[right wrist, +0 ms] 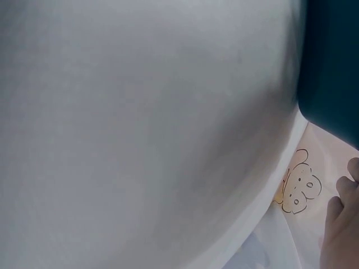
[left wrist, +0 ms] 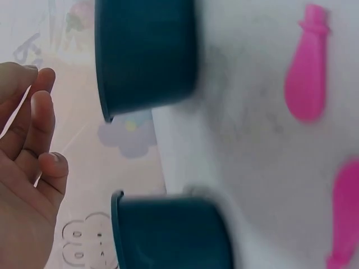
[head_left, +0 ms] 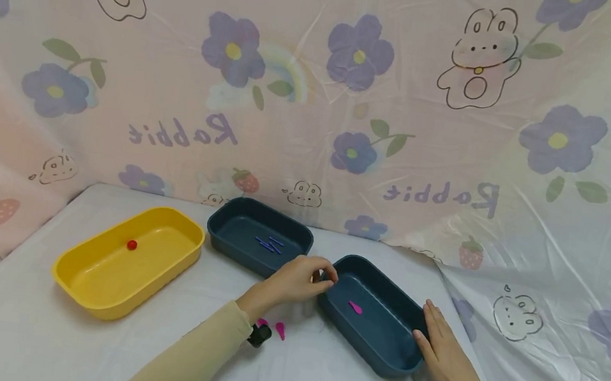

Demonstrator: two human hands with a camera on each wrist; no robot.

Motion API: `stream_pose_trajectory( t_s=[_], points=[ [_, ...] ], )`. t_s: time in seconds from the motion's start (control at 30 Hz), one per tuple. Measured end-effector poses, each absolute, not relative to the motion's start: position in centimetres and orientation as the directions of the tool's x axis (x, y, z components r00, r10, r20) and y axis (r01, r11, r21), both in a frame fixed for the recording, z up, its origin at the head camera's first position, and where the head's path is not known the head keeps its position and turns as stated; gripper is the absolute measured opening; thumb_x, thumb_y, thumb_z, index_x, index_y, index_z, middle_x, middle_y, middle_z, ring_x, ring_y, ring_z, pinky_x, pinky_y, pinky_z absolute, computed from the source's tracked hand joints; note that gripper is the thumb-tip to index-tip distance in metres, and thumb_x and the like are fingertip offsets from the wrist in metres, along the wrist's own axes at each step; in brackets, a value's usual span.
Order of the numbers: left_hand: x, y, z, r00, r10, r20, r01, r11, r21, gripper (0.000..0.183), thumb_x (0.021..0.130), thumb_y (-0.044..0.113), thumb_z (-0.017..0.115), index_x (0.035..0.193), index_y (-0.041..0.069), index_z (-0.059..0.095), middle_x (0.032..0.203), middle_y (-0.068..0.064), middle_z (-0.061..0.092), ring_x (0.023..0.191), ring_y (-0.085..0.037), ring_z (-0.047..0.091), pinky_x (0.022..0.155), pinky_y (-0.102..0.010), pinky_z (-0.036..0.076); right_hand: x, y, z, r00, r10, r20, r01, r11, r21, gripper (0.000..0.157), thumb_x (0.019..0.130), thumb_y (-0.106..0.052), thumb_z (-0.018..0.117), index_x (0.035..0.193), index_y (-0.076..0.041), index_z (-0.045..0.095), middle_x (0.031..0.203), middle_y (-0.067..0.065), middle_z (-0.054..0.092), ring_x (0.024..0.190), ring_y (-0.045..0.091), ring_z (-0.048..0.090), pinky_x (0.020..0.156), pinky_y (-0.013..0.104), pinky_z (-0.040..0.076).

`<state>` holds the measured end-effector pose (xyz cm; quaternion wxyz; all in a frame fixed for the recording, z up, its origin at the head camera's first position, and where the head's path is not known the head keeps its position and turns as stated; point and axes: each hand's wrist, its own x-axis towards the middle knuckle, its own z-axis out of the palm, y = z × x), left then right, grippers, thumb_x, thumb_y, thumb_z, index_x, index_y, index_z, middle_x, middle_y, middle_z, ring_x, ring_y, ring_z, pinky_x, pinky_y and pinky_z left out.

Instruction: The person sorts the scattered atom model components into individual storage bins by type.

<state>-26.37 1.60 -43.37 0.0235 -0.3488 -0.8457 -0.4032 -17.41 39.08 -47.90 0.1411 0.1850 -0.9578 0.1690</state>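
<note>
My left hand (head_left: 298, 280) hovers by the left rim of the right dark blue tray (head_left: 382, 332), its fingers loosely bent. Nothing shows between the fingertips in the left wrist view. Inside that tray lies a small pink teardrop-shaped piece (head_left: 355, 308). Against the tray's right end, my right hand (head_left: 443, 353) rests with straight fingers at the rim. Two more pink pieces lie on the white cloth below my left wrist; one pink piece (left wrist: 307, 73) shows a narrow collared neck, and another pink piece (left wrist: 346, 210) is cut off by the frame edge.
Behind my left hand stands a second dark blue tray (head_left: 229, 241) with several thin blue sticks (head_left: 269, 245). To the left, a yellow tray (head_left: 114, 281) holds a small red ball (head_left: 132, 245). A printed curtain (head_left: 292, 111) hangs along the table's back edge.
</note>
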Motion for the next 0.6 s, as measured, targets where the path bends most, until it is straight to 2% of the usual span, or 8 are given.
stream_pose_trajectory(
  t_s=[0.33,0.6],
  points=[
    [-25.3,-2.3,-43.1,-0.751,0.552,0.363,0.628,0.427,0.65,0.011,0.098,0.011,0.073,0.109,0.014,0.074,0.101,0.004,0.073,0.08,-0.011,0.058,0.067,-0.022,0.052,-17.6,39.2,-47.9,-0.893,-0.306,0.33,-0.401,0.875,-0.272,0.064,0.111,-0.025,0.049,0.161,0.007,0.025,0.166,0.029,0.027,0.156,0.044,0.019,0.12,0.012,-0.005],
    [-24.4,-5.5,-43.6,-0.789,0.533,0.306,0.585,0.498,0.64,0.01,0.099,0.015,0.073,0.109,0.016,0.074,0.099,0.01,0.07,0.079,-0.006,0.057,0.072,-0.021,0.054,-17.5,39.1,-47.8,-0.892,-0.309,0.329,-0.405,0.871,-0.279,0.064,0.111,-0.025,0.049,0.162,0.006,0.024,0.167,0.029,0.025,0.157,0.043,0.018,0.117,0.009,-0.006]
  ],
)
